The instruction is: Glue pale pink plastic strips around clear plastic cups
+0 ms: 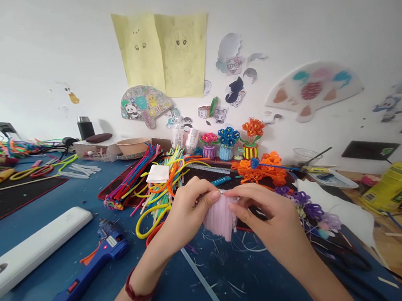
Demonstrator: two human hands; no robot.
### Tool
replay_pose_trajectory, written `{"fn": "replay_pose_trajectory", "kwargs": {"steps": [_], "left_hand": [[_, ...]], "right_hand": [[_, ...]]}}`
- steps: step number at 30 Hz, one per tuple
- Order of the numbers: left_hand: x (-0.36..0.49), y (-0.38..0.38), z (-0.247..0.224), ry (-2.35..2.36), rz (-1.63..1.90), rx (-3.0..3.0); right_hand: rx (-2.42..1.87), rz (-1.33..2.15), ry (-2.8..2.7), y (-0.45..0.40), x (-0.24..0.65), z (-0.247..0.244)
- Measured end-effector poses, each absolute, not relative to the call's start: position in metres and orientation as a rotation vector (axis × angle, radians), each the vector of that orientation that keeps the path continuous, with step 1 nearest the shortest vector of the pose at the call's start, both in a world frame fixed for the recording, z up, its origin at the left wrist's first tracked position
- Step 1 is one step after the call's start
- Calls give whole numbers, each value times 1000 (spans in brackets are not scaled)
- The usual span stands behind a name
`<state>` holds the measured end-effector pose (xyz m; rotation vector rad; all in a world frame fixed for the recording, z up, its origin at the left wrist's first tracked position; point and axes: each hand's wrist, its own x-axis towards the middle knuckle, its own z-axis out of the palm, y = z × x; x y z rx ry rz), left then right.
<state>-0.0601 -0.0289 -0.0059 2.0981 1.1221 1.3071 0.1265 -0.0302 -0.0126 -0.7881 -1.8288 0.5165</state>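
Observation:
Over the middle of the blue table, a small pale-pink ribbed piece hangs between my two hands, its upright strips looking like pipe cleaners set side by side around a pot. My left hand grips its upper left edge, thumb on the near side. From the other side, my right hand pinches the top right rim between thumb and fingers. The inside and far side of the piece are hidden. Below it lies a clear glue stick among thin glue strands.
To the left lie a blue hot glue gun and a long white case. Bundled colourful pipe cleaners sit behind my left hand. Orange pipe-cleaner flowers and several finished flower pots stand further back. Purple flowers lie right.

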Motion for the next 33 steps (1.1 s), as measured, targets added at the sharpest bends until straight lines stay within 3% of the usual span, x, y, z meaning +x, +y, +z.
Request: {"fn": "replay_pose_trajectory", "kwargs": {"steps": [33], "left_hand": [[-56, -32, -5, 1221, 1322, 2205]], "right_hand": [[-964, 315, -1693, -30, 127, -15]]}}
